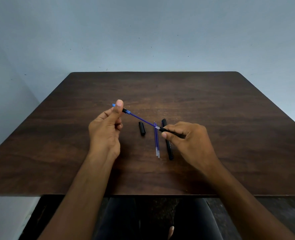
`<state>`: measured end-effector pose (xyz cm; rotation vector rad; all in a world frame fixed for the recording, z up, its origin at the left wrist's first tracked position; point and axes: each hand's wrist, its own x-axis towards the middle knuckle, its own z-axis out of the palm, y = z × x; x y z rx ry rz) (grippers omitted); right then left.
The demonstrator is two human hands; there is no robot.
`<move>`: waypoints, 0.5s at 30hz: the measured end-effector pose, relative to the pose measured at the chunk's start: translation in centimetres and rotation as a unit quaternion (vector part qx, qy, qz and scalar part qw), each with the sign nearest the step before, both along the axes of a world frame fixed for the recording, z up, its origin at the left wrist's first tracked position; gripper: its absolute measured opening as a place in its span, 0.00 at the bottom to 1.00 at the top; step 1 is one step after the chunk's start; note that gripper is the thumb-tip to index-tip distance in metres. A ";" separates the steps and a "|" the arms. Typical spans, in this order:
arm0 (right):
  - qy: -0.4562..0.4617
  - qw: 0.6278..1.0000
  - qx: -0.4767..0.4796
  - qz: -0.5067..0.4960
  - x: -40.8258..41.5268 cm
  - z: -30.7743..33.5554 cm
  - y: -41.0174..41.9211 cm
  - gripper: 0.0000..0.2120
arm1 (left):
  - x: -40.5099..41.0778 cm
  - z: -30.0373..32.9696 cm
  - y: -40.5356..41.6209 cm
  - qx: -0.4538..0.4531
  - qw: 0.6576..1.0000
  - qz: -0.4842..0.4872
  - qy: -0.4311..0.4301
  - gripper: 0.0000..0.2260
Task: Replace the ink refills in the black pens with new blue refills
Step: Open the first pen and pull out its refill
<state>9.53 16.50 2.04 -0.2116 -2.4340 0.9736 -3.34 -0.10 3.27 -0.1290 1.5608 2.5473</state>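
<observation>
Left hand (107, 125) raised at 10 o'clock of the tabletop (212, 101) centre, thumb and fingers pinching the tip end of a blue refill (139, 118). Right hand (186, 139) at 3 o'clock grips a black barrel (165, 130); the refill's tail sits in its mouth. On the tabletop between the hands: cap (142, 128), two spare refills (156, 142), a second pen (168, 146) partly under the right hand.
</observation>
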 end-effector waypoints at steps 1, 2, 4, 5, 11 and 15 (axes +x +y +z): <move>0.002 1.000 -0.005 -0.002 -0.1 0.0 -0.1 0.10 | 0.2 -0.1 0.2 0.001 1.000 -0.009 0.003 0.16; 0.007 1.000 -0.011 -0.003 -0.1 0.0 -0.3 0.11 | 0.5 -0.3 0.4 -0.004 1.000 -0.016 0.006 0.15; 0.014 1.000 -0.022 -0.003 -0.2 0.0 -0.5 0.14 | 0.8 -0.7 0.6 -0.021 0.999 -0.024 0.014 0.14; 0.015 1.000 -0.023 -0.001 -0.2 0.0 -0.6 0.15 | 0.9 -0.8 0.7 -0.028 0.999 -0.030 0.022 0.13; 0.043 0.998 -0.031 -0.019 -0.4 0.1 -0.9 0.12 | 1.6 -0.9 1.4 -0.049 0.996 -0.047 0.056 0.12; 0.058 0.997 -0.044 -0.037 -0.5 -0.1 -0.8 0.09 | 2.2 -0.9 1.7 -0.057 0.996 -0.057 0.048 0.14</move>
